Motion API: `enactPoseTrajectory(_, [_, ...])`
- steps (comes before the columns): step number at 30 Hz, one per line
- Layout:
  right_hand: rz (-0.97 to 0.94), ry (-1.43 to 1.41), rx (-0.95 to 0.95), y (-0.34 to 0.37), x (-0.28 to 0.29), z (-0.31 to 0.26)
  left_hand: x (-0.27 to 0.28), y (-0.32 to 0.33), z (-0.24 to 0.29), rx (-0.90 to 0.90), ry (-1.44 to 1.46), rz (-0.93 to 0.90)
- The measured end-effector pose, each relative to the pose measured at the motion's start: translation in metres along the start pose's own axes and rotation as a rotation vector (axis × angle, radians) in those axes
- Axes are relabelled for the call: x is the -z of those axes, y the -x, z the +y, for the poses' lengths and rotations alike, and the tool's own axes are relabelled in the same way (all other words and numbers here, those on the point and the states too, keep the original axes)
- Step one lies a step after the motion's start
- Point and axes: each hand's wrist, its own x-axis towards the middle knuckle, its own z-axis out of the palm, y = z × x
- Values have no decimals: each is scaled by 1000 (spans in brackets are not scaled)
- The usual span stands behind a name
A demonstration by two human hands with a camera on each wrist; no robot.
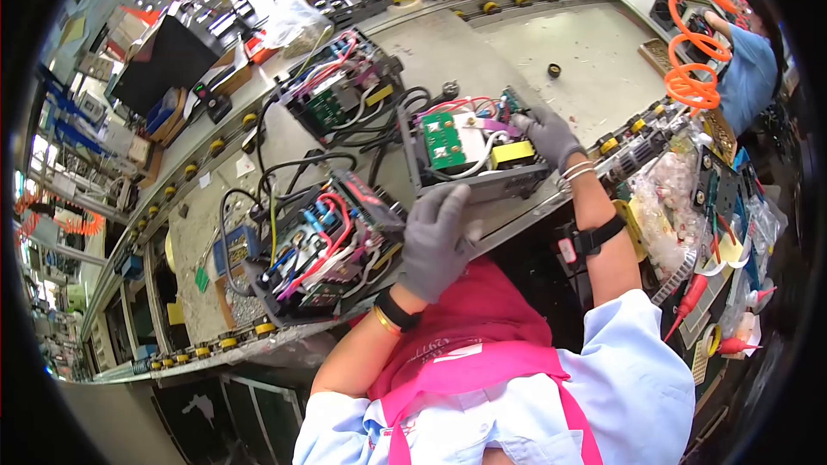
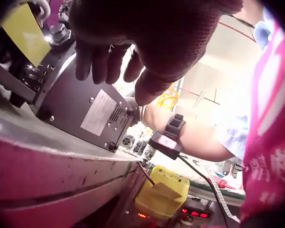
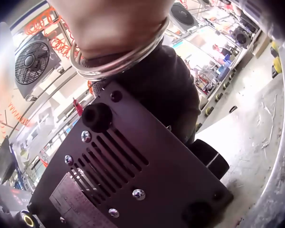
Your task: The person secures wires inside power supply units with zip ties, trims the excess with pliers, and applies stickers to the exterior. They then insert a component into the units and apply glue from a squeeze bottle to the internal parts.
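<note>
An open-cased electronic unit [image 1: 441,139] with a green circuit board, a yellow-wrapped block and coloured wires lies in front of me. My gloved right hand [image 1: 551,136] grips its right end. In the right wrist view that hand [image 3: 173,95] is partly hidden behind the unit's dark vented panel [image 3: 166,166], which has screws and rubber feet. My gloved left hand [image 1: 435,241] is at the unit's near left corner, fingers extended. Seen from the left wrist, the fingers of this hand [image 2: 147,42] hang loosely over the labelled panel [image 2: 78,107], holding nothing.
Two similar open units, one at the near left [image 1: 332,245] and one behind [image 1: 340,90], stand on the bench with black cables between them. Rollers [image 1: 215,148] line the bench edges. An orange coiled hose [image 1: 693,52] hangs at the right, near another person [image 1: 745,69].
</note>
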Motion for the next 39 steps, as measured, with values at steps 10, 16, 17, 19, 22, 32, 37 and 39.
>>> enactPoseTrajectory(10, [475,-276,531,27,13,28,-41,-1,4,-20,-310,-26])
enactPoseTrajectory(16, [737,-83,591,69,-19,71,-18,-22,35,-252,-600,186])
enactPoseTrajectory(17, [778,-153,570,80,-25,70,-15,-29,36,-215,-618,153])
enactPoseTrajectory(19, [731,-345,436,104,-30,59,-13,-38,38,-192,-572,150])
enactPoseTrajectory(22, [785,-300,352,118,-21,36,-15,-38,32,-234,-376,-21])
enactPoseTrajectory(32, [673,254,317,117,15,-34,-2,-54,30,-260,-278,-140])
enactPoseTrajectory(37, [472,543,312,107,29,-40,-1,-61,30,-258,-251,-207])
enactPoseTrajectory(39, [482,664,416,101,32,-33,1,-63,32,-258,-260,-247])
